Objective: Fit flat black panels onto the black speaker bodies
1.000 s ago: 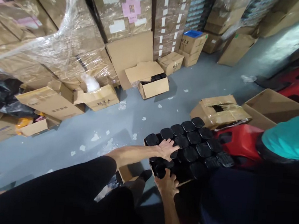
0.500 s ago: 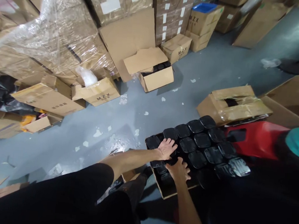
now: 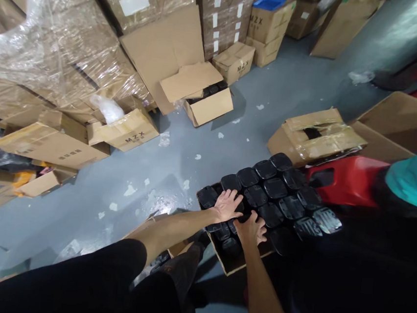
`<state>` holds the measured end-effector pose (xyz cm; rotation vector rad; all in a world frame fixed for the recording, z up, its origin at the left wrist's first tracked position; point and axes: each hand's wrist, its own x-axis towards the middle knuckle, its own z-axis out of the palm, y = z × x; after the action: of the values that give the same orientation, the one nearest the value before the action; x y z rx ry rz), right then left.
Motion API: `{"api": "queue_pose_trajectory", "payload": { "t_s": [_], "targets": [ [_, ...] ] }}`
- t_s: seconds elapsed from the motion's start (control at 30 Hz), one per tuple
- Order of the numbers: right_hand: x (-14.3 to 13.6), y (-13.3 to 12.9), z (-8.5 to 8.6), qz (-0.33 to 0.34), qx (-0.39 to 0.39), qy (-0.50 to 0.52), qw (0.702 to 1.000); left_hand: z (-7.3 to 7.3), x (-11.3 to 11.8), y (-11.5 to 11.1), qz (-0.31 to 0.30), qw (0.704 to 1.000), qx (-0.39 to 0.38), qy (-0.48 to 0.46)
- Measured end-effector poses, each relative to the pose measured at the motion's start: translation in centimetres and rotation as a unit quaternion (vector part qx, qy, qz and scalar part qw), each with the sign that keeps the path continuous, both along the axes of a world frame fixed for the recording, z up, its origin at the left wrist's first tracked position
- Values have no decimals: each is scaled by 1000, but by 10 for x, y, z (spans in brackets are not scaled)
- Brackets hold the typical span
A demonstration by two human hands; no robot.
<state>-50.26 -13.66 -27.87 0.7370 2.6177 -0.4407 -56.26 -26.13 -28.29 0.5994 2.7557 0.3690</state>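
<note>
Several black rounded-square plastic pieces point(image 3: 275, 188), which look like lids or shallow containers, stand in rows in an open cardboard carton point(image 3: 227, 270) low in front of me. My left hand point(image 3: 227, 206) rests on the pieces near the carton's left side, palm down, its fingers spread. Just to the right, my right hand point(image 3: 251, 229) reaches down with its fingers apart and bent over the pieces beside a gap. The two thumbs point toward each other. Several shiny pieces point(image 3: 327, 220) lie at the right end. What is under my palms is hidden.
A red machine part point(image 3: 353, 180) and a teal-covered object point(image 3: 416, 174) are at the right. Behind the carton sits a taped box point(image 3: 314, 134). Film-wrapped stacks point(image 3: 75, 40) and open boxes point(image 3: 133, 128) line the far left. Grey floor point(image 3: 179, 158) lies between.
The view has shifted slightly, so the surroundings appear further left. My left hand has drawn slightly closer to my right hand's wrist level; both hands stay on the black pieces.
</note>
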Motion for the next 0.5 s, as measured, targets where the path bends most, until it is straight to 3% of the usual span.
{"api": "queue_pose_trajectory", "payload": {
  "t_s": [0.2, 0.3, 0.4, 0.5],
  "targets": [
    [6, -3, -5, 13, -55, 147, 988, 14, -10, -6, -44, 998, 51, -7],
    [18, -8, -2, -12, -82, 203, 976, 28, -21, -10, -30, 996, 78, -4],
    [51, -16, 7, -72, -104, 246, 961, 60, -9, 2, -12, 992, 126, 13],
    [110, -23, 16, -135, -135, 286, 939, 116, 43, 29, -88, 975, 202, -12]
  ]
}}
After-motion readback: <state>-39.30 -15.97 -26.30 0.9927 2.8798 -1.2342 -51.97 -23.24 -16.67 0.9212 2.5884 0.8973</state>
